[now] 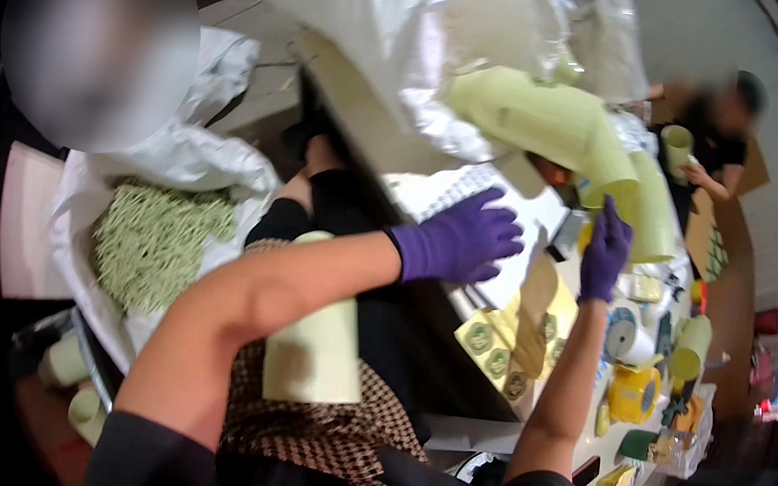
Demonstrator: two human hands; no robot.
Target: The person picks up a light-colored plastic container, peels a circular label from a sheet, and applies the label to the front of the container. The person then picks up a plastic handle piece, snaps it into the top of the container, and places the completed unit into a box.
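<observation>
Both my hands wear purple gloves. My left hand (462,237) hovers over the near edge of the table with its fingers spread and nothing in them. Farther right, my right hand (606,256) reaches up with a finger stretched toward the open end of a pale green tube (533,115); whether it touches the tube I cannot tell. A second pale green tube (649,215) lies beside that one. On my lap rests another pale green cylinder (313,359), partly covered by my left forearm. Sheets of round stickers (497,351) lie on the table between my hands.
A white plastic bag (367,10) surrounds the tubes. At left, an open white sack (216,161) holds pale green shreds (159,241). A white roll (629,340) and yellow tape (633,394) stand at right. Across the table a person (708,135) holds a tube.
</observation>
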